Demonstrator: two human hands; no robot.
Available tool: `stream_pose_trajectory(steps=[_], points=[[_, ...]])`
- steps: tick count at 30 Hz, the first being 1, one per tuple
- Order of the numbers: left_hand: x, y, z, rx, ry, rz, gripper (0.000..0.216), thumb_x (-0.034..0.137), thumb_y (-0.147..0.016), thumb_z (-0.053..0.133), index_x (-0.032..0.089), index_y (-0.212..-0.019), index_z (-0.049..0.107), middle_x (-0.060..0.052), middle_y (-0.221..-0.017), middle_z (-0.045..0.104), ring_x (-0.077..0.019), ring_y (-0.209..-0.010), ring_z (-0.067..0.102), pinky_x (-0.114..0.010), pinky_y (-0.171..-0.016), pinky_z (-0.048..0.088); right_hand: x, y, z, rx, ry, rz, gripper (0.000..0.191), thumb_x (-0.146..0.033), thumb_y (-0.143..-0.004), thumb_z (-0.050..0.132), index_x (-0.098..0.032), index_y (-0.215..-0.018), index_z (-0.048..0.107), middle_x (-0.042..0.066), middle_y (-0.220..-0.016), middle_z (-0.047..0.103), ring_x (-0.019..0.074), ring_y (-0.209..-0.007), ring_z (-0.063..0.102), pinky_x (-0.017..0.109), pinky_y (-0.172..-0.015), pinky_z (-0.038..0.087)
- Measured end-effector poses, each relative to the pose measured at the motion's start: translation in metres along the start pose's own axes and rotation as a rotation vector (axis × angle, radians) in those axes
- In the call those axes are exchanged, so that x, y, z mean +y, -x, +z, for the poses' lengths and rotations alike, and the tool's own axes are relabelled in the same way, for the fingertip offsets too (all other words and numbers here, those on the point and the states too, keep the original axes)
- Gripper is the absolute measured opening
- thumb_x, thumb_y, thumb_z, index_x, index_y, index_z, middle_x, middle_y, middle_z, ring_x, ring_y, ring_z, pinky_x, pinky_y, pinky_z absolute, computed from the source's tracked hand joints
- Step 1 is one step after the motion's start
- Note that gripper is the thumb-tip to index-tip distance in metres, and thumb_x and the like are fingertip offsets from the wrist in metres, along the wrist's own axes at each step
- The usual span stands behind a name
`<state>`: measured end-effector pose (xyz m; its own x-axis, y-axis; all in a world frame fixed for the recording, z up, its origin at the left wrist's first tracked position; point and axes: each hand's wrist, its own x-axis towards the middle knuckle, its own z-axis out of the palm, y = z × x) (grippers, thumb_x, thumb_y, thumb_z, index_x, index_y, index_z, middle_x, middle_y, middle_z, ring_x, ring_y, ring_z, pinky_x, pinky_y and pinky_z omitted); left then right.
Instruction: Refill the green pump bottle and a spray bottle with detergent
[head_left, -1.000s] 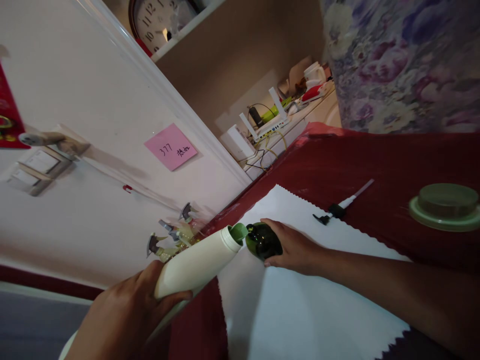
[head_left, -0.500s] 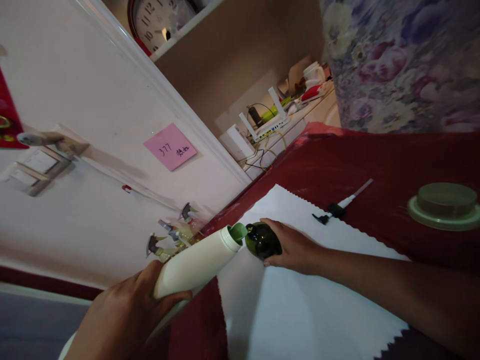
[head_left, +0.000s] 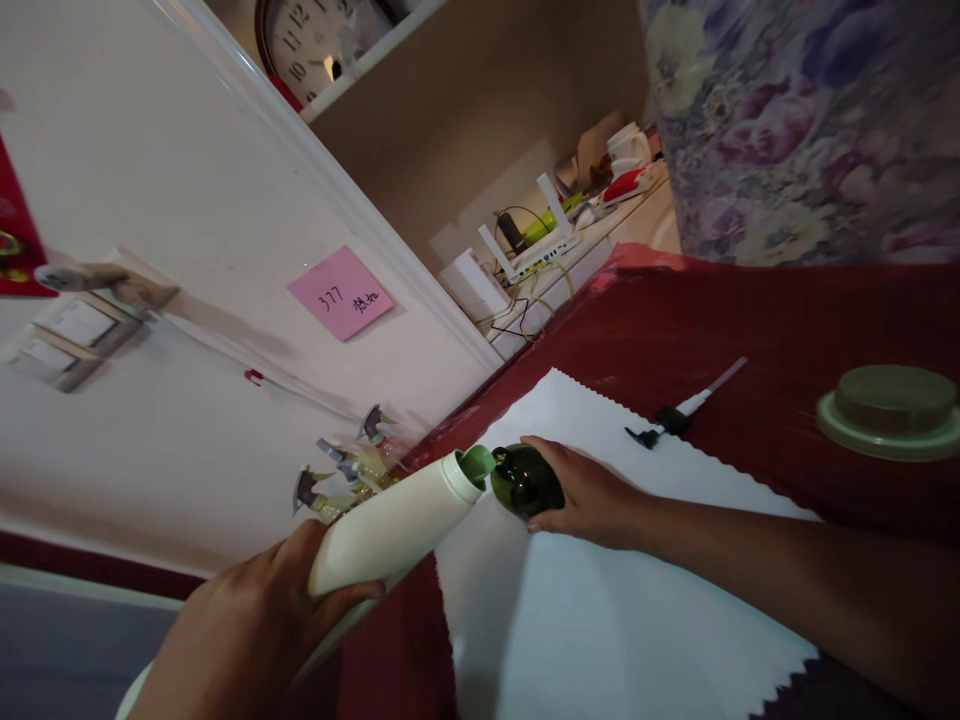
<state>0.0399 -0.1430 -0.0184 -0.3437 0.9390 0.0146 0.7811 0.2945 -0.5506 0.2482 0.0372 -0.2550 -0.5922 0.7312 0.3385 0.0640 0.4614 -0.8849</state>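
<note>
Currently I am seeing the left hand (head_left: 247, 625) gripping the white bottle (head_left: 394, 525), its green spout (head_left: 478, 465) meeting the dark green bottle (head_left: 525, 481), which the right hand (head_left: 589, 495) is clasping.

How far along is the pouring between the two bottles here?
Done: the pump top is off, lying on the red cloth. In hand: the left hand tilts the white bottle, spout at the mouth of the dark green bottle, steadied by the right hand. Left: refitting the pump. Fill level cannot be seen.

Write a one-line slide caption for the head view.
Left hand tips a white bottle toward a dark green bottle held by the right hand.
</note>
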Motion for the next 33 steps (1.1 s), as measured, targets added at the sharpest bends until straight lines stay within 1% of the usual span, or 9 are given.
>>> stream_pose_trajectory(steps=[3,10,15,23,26,30,33], points=[[0.000,0.000,-0.001,-0.002,0.013,0.005,0.041,0.066,-0.087,0.040,0.028,-0.089,0.056,-0.009,-0.080,0.077,-0.0396,-0.077,0.077,-0.043,-0.066,0.050,0.000,0.000,0.000,-0.001,-0.002,-0.005,0.086,-0.034,-0.067,0.087,-0.035,-0.143,0.046,0.008,-0.135,0.066,0.0360,-0.125,0.060,0.050,-0.099,0.049],[0.004,-0.001,-0.005,-0.038,0.004,-0.027,0.042,0.065,-0.084,0.037,0.028,-0.088,0.055,-0.010,-0.081,0.077,-0.0408,-0.081,0.077,-0.044,-0.069,0.050,-0.001,0.000,0.000,-0.005,0.003,0.013,0.089,-0.035,-0.068,0.087,-0.032,-0.146,0.044,0.011,-0.138,0.064,0.0377,-0.128,0.058,0.053,-0.101,0.048],[0.001,0.001,-0.002,-0.004,-0.021,-0.015,0.042,0.066,-0.085,0.038,0.028,-0.088,0.056,-0.009,-0.079,0.077,-0.0399,-0.079,0.078,-0.042,-0.066,0.050,-0.001,0.000,0.000,0.001,0.002,0.006,0.088,-0.034,-0.067,0.087,-0.032,-0.145,0.046,0.010,-0.137,0.065,0.0376,-0.128,0.058,0.052,-0.101,0.049],[0.002,0.001,-0.001,0.015,-0.004,0.000,0.041,0.066,-0.086,0.041,0.028,-0.086,0.057,-0.008,-0.077,0.077,-0.0374,-0.074,0.077,-0.040,-0.064,0.049,-0.002,0.001,-0.001,0.008,-0.003,0.013,0.087,-0.034,-0.067,0.087,-0.034,-0.144,0.047,0.009,-0.137,0.066,0.0382,-0.126,0.059,0.053,-0.098,0.050],[0.000,0.003,0.004,0.030,0.017,-0.011,0.044,0.068,-0.085,0.043,0.027,-0.090,0.058,-0.009,-0.077,0.078,-0.0373,-0.075,0.078,-0.039,-0.064,0.048,-0.002,0.001,0.000,0.004,-0.012,0.003,0.087,-0.033,-0.066,0.087,-0.035,-0.143,0.048,0.008,-0.137,0.066,0.0369,-0.125,0.061,0.051,-0.098,0.050],[0.001,0.006,0.016,0.068,0.054,-0.037,0.046,0.068,-0.085,0.047,0.026,-0.097,0.061,-0.009,-0.076,0.078,-0.0359,-0.073,0.077,-0.037,-0.064,0.048,-0.002,0.001,-0.001,0.003,-0.013,-0.003,0.087,-0.032,-0.067,0.086,-0.034,-0.144,0.047,0.009,-0.138,0.065,0.0385,-0.127,0.059,0.054,-0.100,0.049],[0.004,0.008,0.026,0.093,0.106,-0.048,0.045,0.068,-0.085,0.051,0.025,-0.093,0.062,-0.006,-0.069,0.075,-0.0326,-0.067,0.075,-0.035,-0.062,0.047,-0.002,0.002,0.000,-0.005,-0.016,-0.016,0.084,-0.029,-0.069,0.084,-0.034,-0.144,0.046,0.008,-0.140,0.065,0.0371,-0.128,0.059,0.053,-0.102,0.049]])
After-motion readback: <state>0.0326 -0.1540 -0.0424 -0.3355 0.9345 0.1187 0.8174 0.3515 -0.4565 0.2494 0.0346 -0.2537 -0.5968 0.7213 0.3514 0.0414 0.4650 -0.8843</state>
